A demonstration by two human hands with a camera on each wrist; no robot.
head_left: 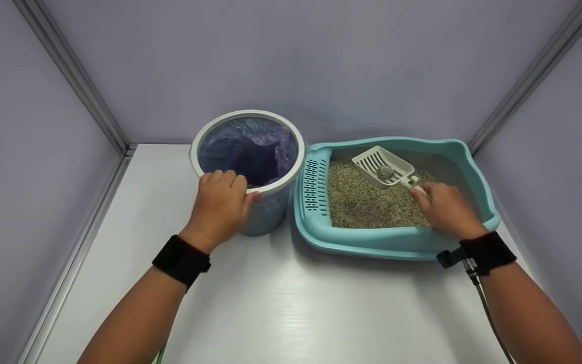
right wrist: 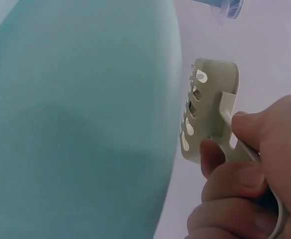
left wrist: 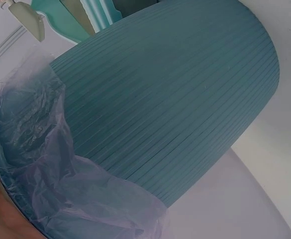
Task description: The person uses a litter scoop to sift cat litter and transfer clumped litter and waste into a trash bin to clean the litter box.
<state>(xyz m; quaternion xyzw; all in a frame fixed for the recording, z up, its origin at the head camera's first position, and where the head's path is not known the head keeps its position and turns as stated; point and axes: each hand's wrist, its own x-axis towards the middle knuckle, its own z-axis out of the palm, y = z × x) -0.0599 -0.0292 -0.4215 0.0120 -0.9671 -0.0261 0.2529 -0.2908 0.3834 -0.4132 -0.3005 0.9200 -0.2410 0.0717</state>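
Observation:
My left hand grips the near rim of a trash bin, its fingers curled over the white ring. A thin purplish bag lines the bin; in the left wrist view the bag's loose edge hangs over the ribbed side. My right hand holds a pale litter scoop by its handle, thumb and fingers wrapped around it in the right wrist view. A greyish clump lies in the slotted scoop, which is over the cat litter in a turquoise litter box.
Bin and litter box stand side by side on a white table, the box on the right. Grey panel walls enclose the back and both sides. A cable runs down from the right wrist's black strap.

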